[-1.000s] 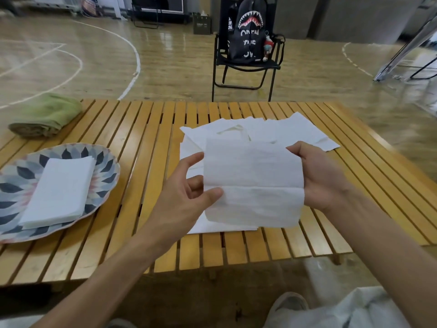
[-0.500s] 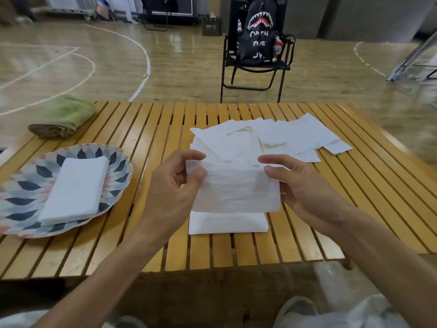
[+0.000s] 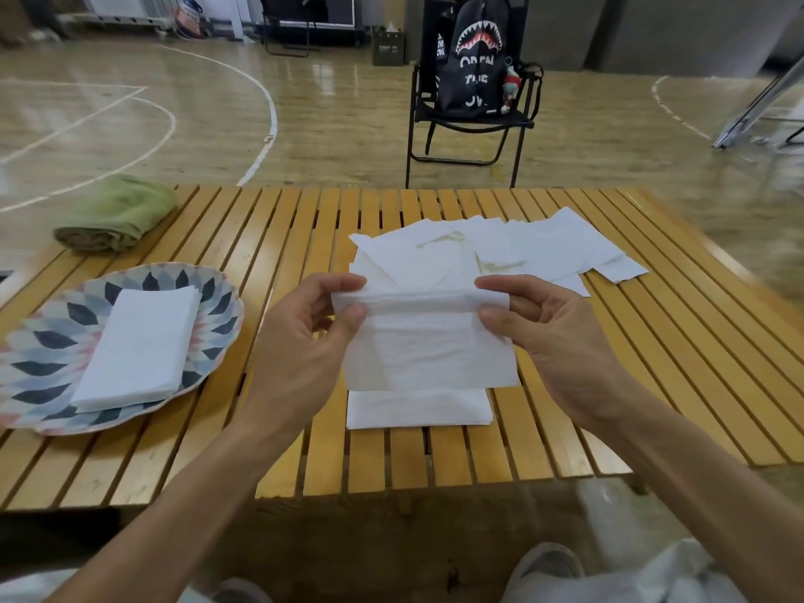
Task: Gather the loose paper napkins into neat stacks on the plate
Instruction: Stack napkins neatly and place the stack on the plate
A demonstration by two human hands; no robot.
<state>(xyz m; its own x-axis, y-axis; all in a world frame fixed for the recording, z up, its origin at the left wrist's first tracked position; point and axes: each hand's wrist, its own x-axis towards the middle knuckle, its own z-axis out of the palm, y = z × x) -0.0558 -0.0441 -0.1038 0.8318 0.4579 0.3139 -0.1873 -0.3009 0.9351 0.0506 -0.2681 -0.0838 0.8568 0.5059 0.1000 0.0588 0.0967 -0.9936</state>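
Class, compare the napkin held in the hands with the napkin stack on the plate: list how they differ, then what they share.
The held napkin is up off the table, pinched at its top corners by the left hand and right hand; the stack lies flat on the plate. The held napkin is a thin, creased sheet with its top edge folded over; the stack is thicker, smooth and squared. Both are white paper.

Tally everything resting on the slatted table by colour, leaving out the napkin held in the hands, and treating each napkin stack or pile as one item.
White: 3 - stack on plate, near stack, loose pile
Green: 1 - rolled towel
Patterned: 1 - plate
Total: 5
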